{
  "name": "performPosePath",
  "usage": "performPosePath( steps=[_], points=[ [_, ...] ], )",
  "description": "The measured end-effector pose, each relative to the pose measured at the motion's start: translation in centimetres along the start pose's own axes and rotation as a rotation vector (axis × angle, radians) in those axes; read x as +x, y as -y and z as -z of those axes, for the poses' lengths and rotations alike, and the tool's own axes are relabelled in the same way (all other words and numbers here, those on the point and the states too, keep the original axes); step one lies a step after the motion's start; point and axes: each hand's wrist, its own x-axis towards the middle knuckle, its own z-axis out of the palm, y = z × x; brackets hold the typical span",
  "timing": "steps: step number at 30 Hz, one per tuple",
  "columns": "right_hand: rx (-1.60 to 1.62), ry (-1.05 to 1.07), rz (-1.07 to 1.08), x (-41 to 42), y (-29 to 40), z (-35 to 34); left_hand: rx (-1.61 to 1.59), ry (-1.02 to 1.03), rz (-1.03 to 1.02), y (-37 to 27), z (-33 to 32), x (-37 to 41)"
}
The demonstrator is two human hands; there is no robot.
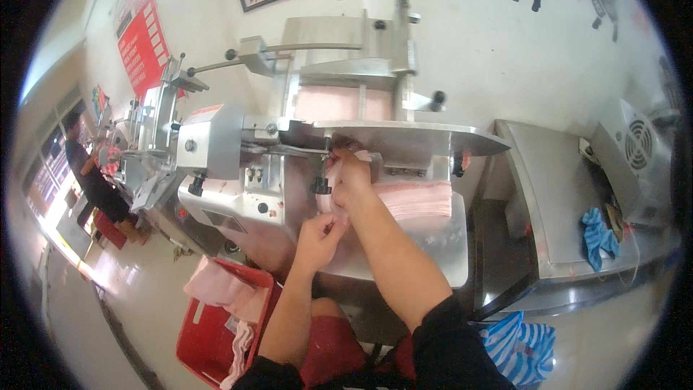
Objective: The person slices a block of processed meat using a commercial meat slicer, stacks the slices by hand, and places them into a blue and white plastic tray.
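Note:
A metal meat slicer (pixel 208 143) stands before me, with a pale slab of meat (pixel 330 102) lying on its carriage. Below the slicer's long metal plate (pixel 411 130), my right hand (pixel 352 176) reaches in and grips a thin pink meat slice (pixel 325 197). Lower and to the left, my left hand (pixel 320 241) has its fingertips pinched at the lower end of that slice. Beside my right forearm, a neat stack of sliced fatty meat (pixel 417 199) rests on the metal receiving tray (pixel 449 260). My right fingertips are partly hidden under the plate.
A red crate (pixel 197 336) with meat slabs (pixel 227 287) and a streaky strip stands low on the left. On the right are a steel table (pixel 547 189), a blue cloth (pixel 600 238) and a striped bag (pixel 520 349). Another person (pixel 89 168) stands at machinery far left.

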Motion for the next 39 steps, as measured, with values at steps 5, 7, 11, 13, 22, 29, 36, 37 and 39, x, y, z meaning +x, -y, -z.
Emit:
performPosePath(
  steps=[5, 7, 11, 13, 22, 29, 36, 37, 39],
  points=[
    [0.044, 0.022, 0.158, 0.0, 0.0, -0.2, 0.025, 0.011, -0.045, 1.6, 0.0, 0.0],
    [-0.042, 0.052, 0.217, -0.8, 0.5, -1.1, -0.009, 0.007, 0.036, 0.7, 0.1, -0.1],
    [-0.053, 0.053, 0.289, -2.2, 0.1, -2.3, -0.04, -0.022, 0.006, 0.6, 0.0, -0.5],
    [-0.053, 0.074, 0.334, -1.0, -0.1, -1.7, -0.002, -0.019, -0.021, 0.3, -0.3, -0.1],
    [-0.1, -0.091, -0.027, 1.6, 0.4, -0.5, 0.263, -0.395, -0.308, 0.1, -1.2, 1.8],
    [0.083, 0.138, -0.129, -0.7, 1.4, 0.7, 0.371, -0.377, -0.181, 0.0, -2.1, 4.2],
    [0.1, -0.026, 0.286, -6.6, 10.8, 5.5, 0.521, 0.136, -0.323, -3.2, -0.9, 6.5],
    [0.063, -0.054, 0.404, -7.0, 12.5, 6.2, 0.545, 0.199, -0.36, -3.6, -1.0, 7.3],
    [-0.059, -0.09, 0.538, -7.4, 16.7, 8.4, 0.576, 0.328, -0.421, -4.0, -2.5, 9.4]
  ],
)
